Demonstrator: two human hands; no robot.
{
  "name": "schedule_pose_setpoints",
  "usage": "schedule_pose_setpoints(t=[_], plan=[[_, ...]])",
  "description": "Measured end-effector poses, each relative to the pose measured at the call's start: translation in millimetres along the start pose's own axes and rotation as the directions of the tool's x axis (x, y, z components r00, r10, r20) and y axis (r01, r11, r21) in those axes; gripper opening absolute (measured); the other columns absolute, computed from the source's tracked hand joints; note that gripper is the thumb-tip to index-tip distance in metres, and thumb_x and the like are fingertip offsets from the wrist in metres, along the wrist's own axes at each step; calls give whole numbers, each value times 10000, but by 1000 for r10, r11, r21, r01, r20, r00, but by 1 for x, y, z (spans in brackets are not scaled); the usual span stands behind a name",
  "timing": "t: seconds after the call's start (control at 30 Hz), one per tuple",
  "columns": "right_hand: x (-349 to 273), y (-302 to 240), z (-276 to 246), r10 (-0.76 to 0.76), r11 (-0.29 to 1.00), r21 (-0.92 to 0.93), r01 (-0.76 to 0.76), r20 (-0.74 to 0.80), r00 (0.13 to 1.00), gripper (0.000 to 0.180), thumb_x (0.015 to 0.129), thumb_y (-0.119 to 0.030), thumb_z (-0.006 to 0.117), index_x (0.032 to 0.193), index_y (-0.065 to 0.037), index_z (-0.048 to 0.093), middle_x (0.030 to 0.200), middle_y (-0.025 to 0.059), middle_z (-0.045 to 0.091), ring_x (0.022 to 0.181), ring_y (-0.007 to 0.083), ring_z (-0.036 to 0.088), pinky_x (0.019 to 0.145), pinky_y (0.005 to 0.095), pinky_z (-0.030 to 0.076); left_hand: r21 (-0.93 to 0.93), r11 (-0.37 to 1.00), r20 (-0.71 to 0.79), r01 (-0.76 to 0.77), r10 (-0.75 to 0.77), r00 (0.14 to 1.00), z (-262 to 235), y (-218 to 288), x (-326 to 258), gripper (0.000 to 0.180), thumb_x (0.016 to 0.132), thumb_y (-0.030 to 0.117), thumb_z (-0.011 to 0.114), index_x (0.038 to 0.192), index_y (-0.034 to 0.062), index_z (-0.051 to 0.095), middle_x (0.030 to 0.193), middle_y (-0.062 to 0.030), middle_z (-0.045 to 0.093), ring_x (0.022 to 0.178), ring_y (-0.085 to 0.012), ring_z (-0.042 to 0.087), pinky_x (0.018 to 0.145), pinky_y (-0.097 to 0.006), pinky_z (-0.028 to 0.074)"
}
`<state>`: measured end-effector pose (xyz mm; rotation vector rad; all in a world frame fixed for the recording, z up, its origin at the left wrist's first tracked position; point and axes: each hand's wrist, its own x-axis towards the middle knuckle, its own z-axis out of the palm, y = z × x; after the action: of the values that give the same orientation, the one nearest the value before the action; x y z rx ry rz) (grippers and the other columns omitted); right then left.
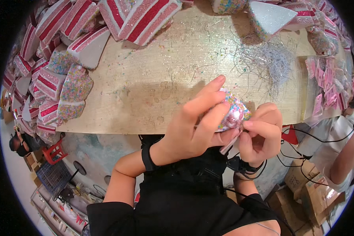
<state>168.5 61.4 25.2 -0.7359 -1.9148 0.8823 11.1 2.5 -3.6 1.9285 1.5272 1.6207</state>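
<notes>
Just beyond the near edge of the table, my left hand (192,128) holds a fake cake slice (246,110) covered in pastel sprinkles, with a shiny pink ball (235,115) on it. The fingers curl over the slice and hide much of it. Thumb and fingertips of my right hand (264,133) are pinched together beside the ball; whatever is between them is too small to make out. A narrow pale pink strip, perhaps a tag (228,146), hangs below the left thumb, between the two hands.
Glittery red, pink and white cake slices (145,19) pile along the far and left sides of the table (137,90). A tangle of thin silvery loops (275,63) lies far right, near a clear bag of pink tags (322,86). Another person's arm (344,167) is at right.
</notes>
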Motion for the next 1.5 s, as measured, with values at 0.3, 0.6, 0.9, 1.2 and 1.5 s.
schedule_pose_setpoints(t=[0.3, 0.6, 0.9, 1.2, 1.5], plan=[[2, 6, -10, -4, 993, -109, 40, 307, 952, 642, 741, -44, 774, 1320, -4, 498, 1239, 209, 567, 1084, 362, 594, 909, 396, 512, 64, 998, 145, -2, -7, 989, -8, 4, -1, 540, 870, 227, 735, 1263, -4, 444, 1255, -172, 401, 1242, -525, 471, 1002, -562, 469], [22, -3, -103, -63, 952, -268, 150, 306, 950, 735, 638, 28, 791, 1306, -61, 499, 1199, 153, 585, 1103, 341, 583, 930, 396, 491, -110, 988, 34, 107, -104, 994, -19, 0, -18, 437, 965, 269, 587, 1269, 4, 419, 1157, -195, 523, 1101, -364, 555, 934, -434, 465], [135, -15, -233, -617, 405, -874, -267, -477, 626, 367, 834, -43, 620, 1189, 4, 539, 1055, 207, 588, 998, 385, 570, 929, 492, 426, 10, 979, 205, -206, 199, 958, -26, 24, 5, 233, 805, -39, 701, 999, 39, 599, 991, -122, 645, 893, -316, 651, 760, -377, 533], [-11, -40, 22, -35, 944, 318, -82, 344, 938, 687, 803, -195, 792, 1361, -9, 436, 1248, 160, 535, 1145, 294, 537, 967, 383, 444, -454, 891, -164, 3, -87, 983, -54, 54, 76, 174, 1050, 165, 398, 940, 50, 467, 878, -84, 503, 712, -176, 510, 572, -259, 404], [-62, -42, 101, 19, 436, 801, -410, 448, 894, 1012, 709, -198, 889, 1478, -13, 258, 1413, 130, 401, 1329, 204, 392, 1124, 345, 274, -834, 514, -431, -201, -380, 818, -89, 55, 126, 225, 1033, 243, 446, 1054, 37, 534, 850, -21, 509, 724, -144, 503, 629, -269, 403]])
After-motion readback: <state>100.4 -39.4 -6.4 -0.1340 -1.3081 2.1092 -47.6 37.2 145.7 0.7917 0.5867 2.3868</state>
